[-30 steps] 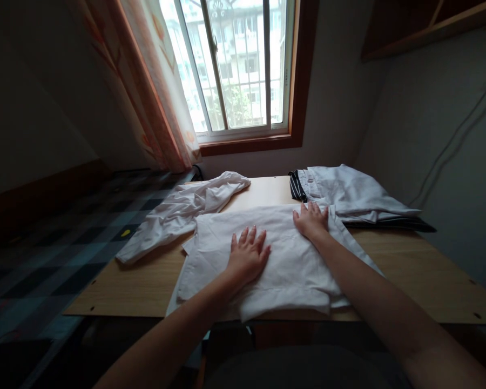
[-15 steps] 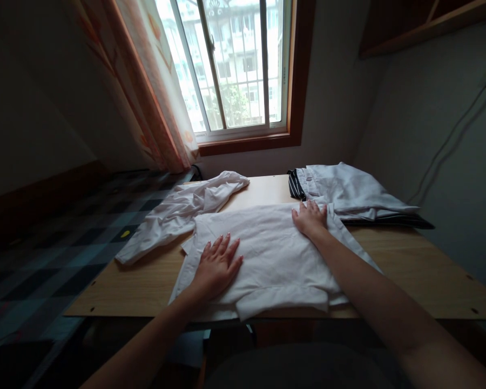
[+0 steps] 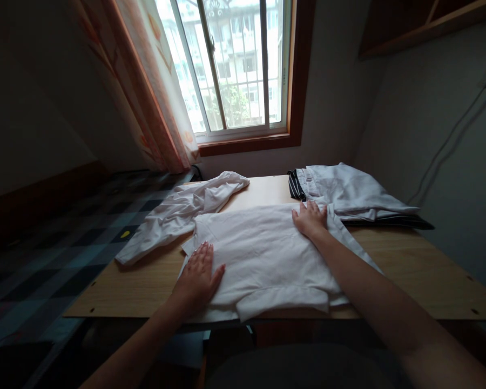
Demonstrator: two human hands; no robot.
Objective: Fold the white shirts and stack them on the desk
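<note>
A white shirt (image 3: 263,254) lies folded and spread in front of me, its collar-like strip at the near edge of the board. My left hand (image 3: 200,275) rests flat on the shirt's left side, fingers stretched out and thumb apart. At the far right part of the same shirt, my right hand (image 3: 311,219) presses down with its fingers spread. Neither hand grips the cloth. Parts of the shirt under both palms are hidden.
A wooden board (image 3: 405,270) carries the clothes. Another crumpled white garment (image 3: 186,208) lies at its left. Folded white clothing (image 3: 344,186) rests on a black striped garment (image 3: 295,185) at the back right. A checked bed surface (image 3: 81,243) adjoins the left; a window (image 3: 235,70) stands behind.
My left hand has slid left and slightly toward me across the shirt, and its fingers have drawn closer together. My right hand has stayed in place.
</note>
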